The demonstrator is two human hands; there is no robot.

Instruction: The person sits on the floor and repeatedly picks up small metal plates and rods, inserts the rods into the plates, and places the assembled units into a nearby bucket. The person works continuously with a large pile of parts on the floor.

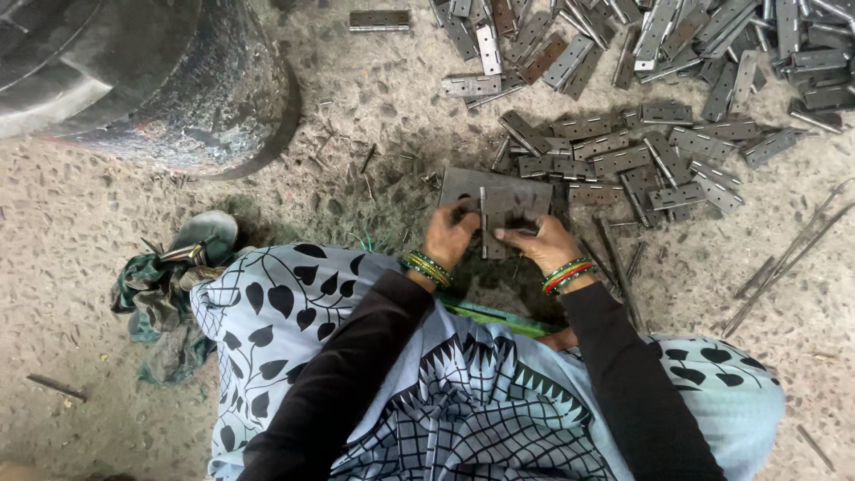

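A grey metal hinge [492,220] is held low over the ground, in front of the person's knees, its pin line running upright between the two hands. The left hand [451,234] has its fingers curled shut around the hinge's left leaf, thumb pressed on top. The right hand [541,240] pinches the right leaf, fingers closed and flat along the metal. Under the hinge lies a flat metal plate [525,190], resting on the floor and partly hidden by the hands. Both wrists carry stacked bangles [567,273] in green and red, over black sleeves.

Just beyond the plate a loose pile of hinges [641,160] spreads to the right and runs up to the top edge, many overlapping, one lying apart near the top. Thin metal rods [784,263] lie slanted on the right, and short pins are scattered near the plate.

The surface is a rough concrete floor [80,223], pale, speckled and dusty, littered with metal scraps. A large dark drum [178,98] stands at the upper left. Beside the left knee lies a crumpled rag [156,303] with a worn sandal [207,233] on it. A patterned pale-blue cloth [294,312] covers the lap.
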